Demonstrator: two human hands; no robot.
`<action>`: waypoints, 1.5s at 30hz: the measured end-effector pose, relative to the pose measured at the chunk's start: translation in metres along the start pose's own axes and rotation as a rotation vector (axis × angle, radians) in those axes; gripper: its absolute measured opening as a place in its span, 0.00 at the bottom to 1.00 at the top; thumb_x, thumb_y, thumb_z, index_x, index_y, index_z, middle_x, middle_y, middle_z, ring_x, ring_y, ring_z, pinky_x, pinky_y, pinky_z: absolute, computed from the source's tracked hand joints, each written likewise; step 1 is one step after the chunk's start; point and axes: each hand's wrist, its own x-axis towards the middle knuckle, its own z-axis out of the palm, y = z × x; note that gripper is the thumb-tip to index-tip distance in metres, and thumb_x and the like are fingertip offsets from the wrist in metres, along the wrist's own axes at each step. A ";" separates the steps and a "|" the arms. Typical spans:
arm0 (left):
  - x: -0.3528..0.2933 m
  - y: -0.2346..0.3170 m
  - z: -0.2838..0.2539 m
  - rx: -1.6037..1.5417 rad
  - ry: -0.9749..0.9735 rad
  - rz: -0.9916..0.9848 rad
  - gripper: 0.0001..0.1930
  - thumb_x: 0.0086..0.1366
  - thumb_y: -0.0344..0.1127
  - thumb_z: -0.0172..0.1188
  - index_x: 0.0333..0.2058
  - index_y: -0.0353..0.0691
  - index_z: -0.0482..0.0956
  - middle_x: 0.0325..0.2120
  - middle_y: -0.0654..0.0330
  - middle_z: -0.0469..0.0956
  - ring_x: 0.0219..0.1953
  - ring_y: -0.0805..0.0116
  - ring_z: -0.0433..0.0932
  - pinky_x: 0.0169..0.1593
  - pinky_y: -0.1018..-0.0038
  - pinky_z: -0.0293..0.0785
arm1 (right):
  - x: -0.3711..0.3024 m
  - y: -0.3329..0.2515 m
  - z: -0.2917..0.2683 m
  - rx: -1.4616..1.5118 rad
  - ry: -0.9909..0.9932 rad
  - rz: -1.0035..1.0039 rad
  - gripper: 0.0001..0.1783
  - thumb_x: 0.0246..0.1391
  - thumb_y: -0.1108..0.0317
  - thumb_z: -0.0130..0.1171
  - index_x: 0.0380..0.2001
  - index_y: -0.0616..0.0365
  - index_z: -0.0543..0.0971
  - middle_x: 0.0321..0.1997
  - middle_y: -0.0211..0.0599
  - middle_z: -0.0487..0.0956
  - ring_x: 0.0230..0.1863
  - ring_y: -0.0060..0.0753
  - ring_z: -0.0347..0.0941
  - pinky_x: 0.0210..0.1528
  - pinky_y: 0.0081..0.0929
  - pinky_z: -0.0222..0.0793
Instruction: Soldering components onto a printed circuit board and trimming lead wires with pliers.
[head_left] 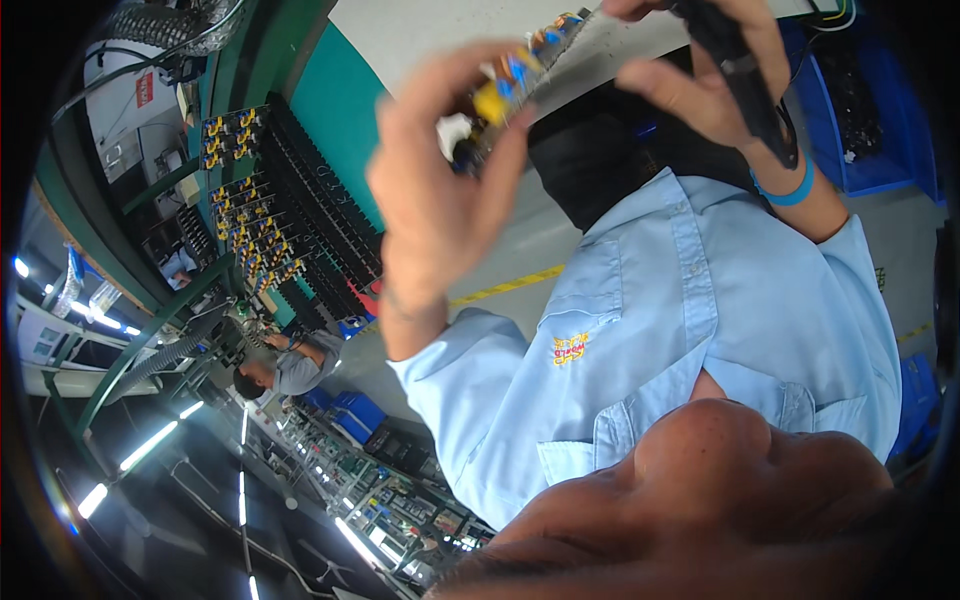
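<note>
Fingers and thumb of my left hand (pixel 435 180) grip a circuit board (pixel 522 78) by its edges. The board is tilted, and yellow, blue and white components stand on it. Motion smears this hand and part of the board. Close to the board's far right end, my right hand (pixel 715 95) is closed round a black handled tool (pixel 738 70), which lies slanting across the palm. The tool's working end is out of the picture, so its exact kind does not show. A blue band (pixel 785 190) circles my right wrist.
A pale worktop (pixel 380 25) lies beyond my hands, beside a green surface (pixel 340 120). At left, a black rack (pixel 315 200) carries several similar boards (pixel 245 225). A blue bin (pixel 905 165) with dark contents is at right. Another person (pixel 305 365) works farther off at left.
</note>
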 end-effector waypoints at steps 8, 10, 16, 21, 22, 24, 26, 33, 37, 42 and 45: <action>0.098 -0.061 -0.025 -0.133 -0.606 -0.376 0.19 0.58 0.18 0.61 0.48 0.36 0.70 0.36 0.60 0.75 0.33 0.76 0.72 0.37 0.82 0.70 | -0.004 -0.018 -0.029 -0.324 -0.208 -0.132 0.21 0.54 0.77 0.62 0.53 0.66 0.74 0.45 0.51 0.80 0.41 0.41 0.76 0.45 0.32 0.75; 0.106 -0.073 -0.028 -0.152 -0.764 -0.489 0.18 0.60 0.17 0.59 0.48 0.38 0.68 0.35 0.61 0.71 0.33 0.78 0.69 0.36 0.83 0.67 | -0.005 -0.020 -0.032 -0.404 -0.264 -0.165 0.20 0.56 0.77 0.60 0.53 0.66 0.75 0.45 0.50 0.79 0.41 0.42 0.75 0.46 0.33 0.73; 0.112 -0.086 -0.029 -0.253 -0.709 -0.659 0.18 0.61 0.17 0.59 0.48 0.37 0.68 0.35 0.62 0.71 0.32 0.79 0.69 0.35 0.84 0.67 | -0.015 0.009 -0.013 -0.231 -0.335 -0.218 0.21 0.48 0.83 0.61 0.48 0.65 0.78 0.42 0.47 0.78 0.39 0.41 0.72 0.43 0.34 0.71; 0.108 -0.114 -0.029 -0.304 -0.703 -0.653 0.18 0.60 0.17 0.59 0.48 0.37 0.69 0.34 0.63 0.71 0.32 0.79 0.68 0.35 0.85 0.66 | -0.010 0.027 -0.001 -0.240 -0.365 -0.258 0.22 0.43 0.86 0.61 0.45 0.64 0.79 0.40 0.45 0.77 0.37 0.39 0.71 0.42 0.33 0.71; 0.107 -0.118 -0.029 -0.287 -0.695 -0.650 0.18 0.60 0.17 0.59 0.48 0.37 0.69 0.34 0.63 0.71 0.32 0.79 0.68 0.35 0.85 0.66 | -0.007 0.027 0.002 -0.253 -0.373 -0.253 0.22 0.42 0.86 0.62 0.45 0.64 0.79 0.40 0.45 0.77 0.37 0.39 0.71 0.42 0.33 0.71; 0.107 -0.122 -0.029 -0.253 -0.680 -0.642 0.18 0.60 0.17 0.59 0.48 0.37 0.69 0.34 0.63 0.71 0.31 0.79 0.68 0.35 0.85 0.66 | -0.003 0.027 0.005 -0.278 -0.388 -0.242 0.23 0.41 0.86 0.62 0.45 0.64 0.79 0.40 0.45 0.77 0.37 0.39 0.71 0.42 0.32 0.71; 0.108 -0.124 -0.030 -0.236 -0.670 -0.639 0.18 0.60 0.17 0.59 0.48 0.37 0.69 0.34 0.64 0.71 0.31 0.79 0.68 0.35 0.85 0.66 | -0.001 0.027 0.006 -0.290 -0.397 -0.238 0.23 0.41 0.86 0.62 0.45 0.64 0.79 0.40 0.44 0.77 0.37 0.39 0.70 0.42 0.32 0.71; 0.112 -0.124 -0.032 -0.221 -0.673 -0.617 0.18 0.60 0.18 0.59 0.48 0.37 0.69 0.34 0.64 0.70 0.31 0.79 0.67 0.34 0.85 0.65 | 0.002 0.026 0.006 -0.301 -0.411 -0.200 0.22 0.42 0.86 0.62 0.45 0.64 0.80 0.39 0.44 0.77 0.36 0.39 0.70 0.41 0.31 0.70; 0.112 -0.121 -0.034 -0.214 -0.678 -0.601 0.18 0.60 0.18 0.59 0.48 0.37 0.69 0.34 0.64 0.70 0.30 0.79 0.66 0.34 0.85 0.64 | 0.002 0.026 0.006 -0.299 -0.412 -0.202 0.22 0.42 0.86 0.62 0.45 0.64 0.80 0.39 0.44 0.77 0.36 0.38 0.70 0.41 0.30 0.70; 0.113 -0.120 -0.033 -0.205 -0.685 -0.582 0.18 0.60 0.18 0.59 0.48 0.37 0.69 0.34 0.64 0.70 0.30 0.79 0.66 0.33 0.85 0.63 | 0.002 0.027 0.005 -0.293 -0.414 -0.208 0.22 0.42 0.86 0.62 0.45 0.64 0.80 0.39 0.43 0.77 0.36 0.38 0.69 0.40 0.30 0.70; 0.114 -0.120 -0.033 -0.200 -0.689 -0.573 0.18 0.60 0.18 0.60 0.48 0.37 0.69 0.33 0.64 0.70 0.29 0.79 0.65 0.33 0.85 0.63 | 0.002 0.027 0.004 -0.286 -0.417 -0.201 0.22 0.42 0.86 0.62 0.45 0.64 0.80 0.39 0.43 0.76 0.36 0.38 0.69 0.40 0.29 0.69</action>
